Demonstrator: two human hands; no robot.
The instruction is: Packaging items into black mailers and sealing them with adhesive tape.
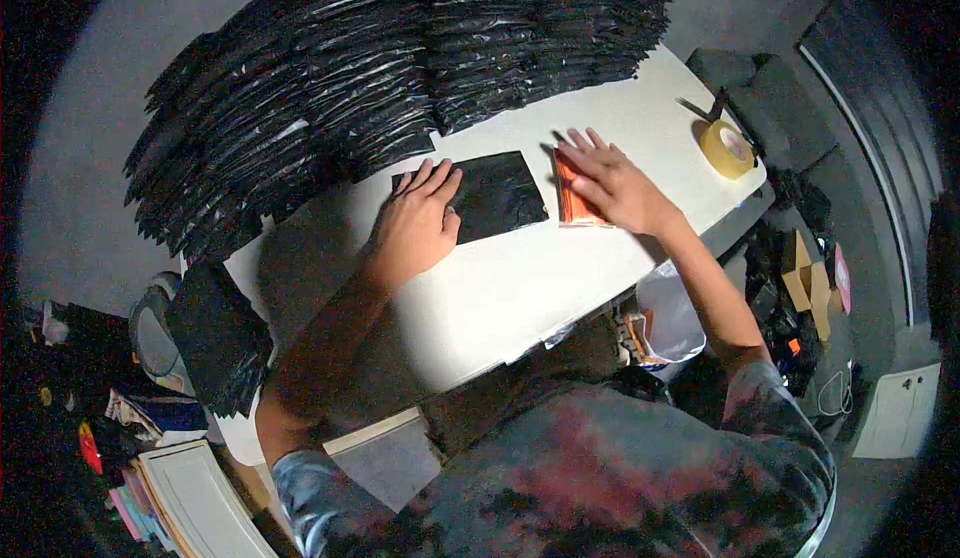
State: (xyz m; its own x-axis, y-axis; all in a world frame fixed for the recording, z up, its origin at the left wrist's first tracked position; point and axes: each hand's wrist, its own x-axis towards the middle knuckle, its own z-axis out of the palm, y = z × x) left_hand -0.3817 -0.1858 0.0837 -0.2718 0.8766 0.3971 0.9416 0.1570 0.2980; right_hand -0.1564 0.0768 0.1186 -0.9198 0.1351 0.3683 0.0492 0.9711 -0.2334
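On the white tabletop (487, 303) lies a flat black plastic packet (499, 190). My left hand (424, 220) rests on its left end, fingers spread, not grasping it. To the right sits a small stack of orange packets in clear film (577, 202). My right hand (611, 183) is over that stack with its fingers apart; whether the palm or fingertips press on it I cannot tell. Along the far side, rows of black plastic packets (390, 55) stand closely packed.
A roll of yellowish tape (726, 149) is at the table's right end, beside a dark object. More black packets (221, 333) lie at the left end. Below the near edge are a lined waste bin (671, 318) and, farther right, an open cardboard box (806, 280).
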